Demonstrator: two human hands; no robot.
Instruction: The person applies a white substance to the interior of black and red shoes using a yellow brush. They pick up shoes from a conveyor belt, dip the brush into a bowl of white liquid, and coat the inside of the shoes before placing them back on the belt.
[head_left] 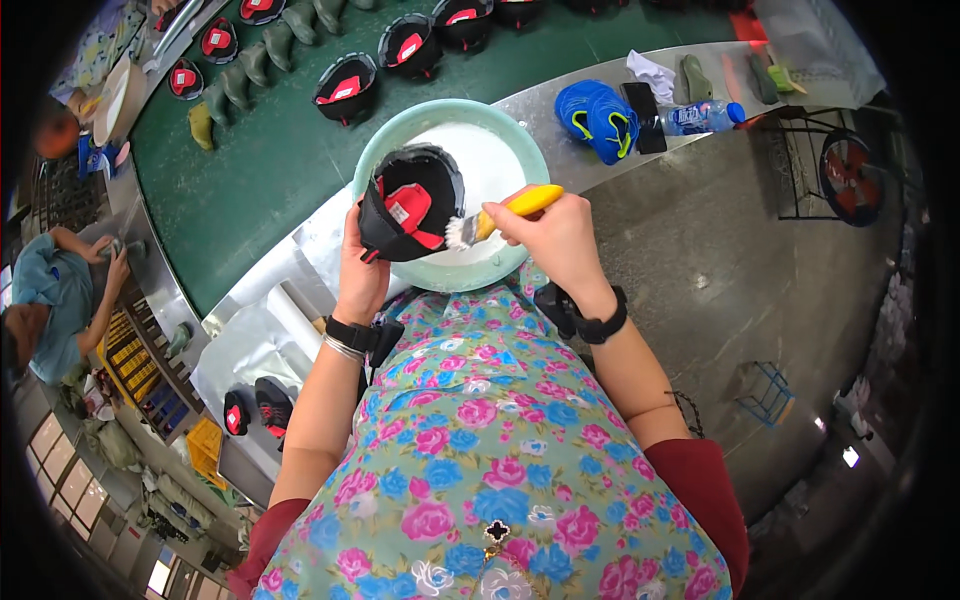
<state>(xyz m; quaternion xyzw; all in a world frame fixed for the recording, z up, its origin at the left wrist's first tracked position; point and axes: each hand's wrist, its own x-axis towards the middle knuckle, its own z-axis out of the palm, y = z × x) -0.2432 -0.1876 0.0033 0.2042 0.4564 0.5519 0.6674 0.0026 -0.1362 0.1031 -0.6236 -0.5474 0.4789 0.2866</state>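
Two hands are busy over the pale green bowl (385,150) of white glue: our left hand (358,265) is wrapped around a black shoe upper (412,205) with red lining, held just above the bowl's rim, while our right hand (555,235) pinches a yellow-handled brush (500,212), bristles touching the upper's edge. We judge the gluing step underway; next calls for turning the upper to reach uncoated edges. Beyond lies a green conveyor belt (270,160) carrying more uppers, beside a metal table (560,95) and grey floor.

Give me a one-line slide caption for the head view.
Left hand holds black shoe upper over pale green bowl; right hand holds yellow-handled brush beside it.
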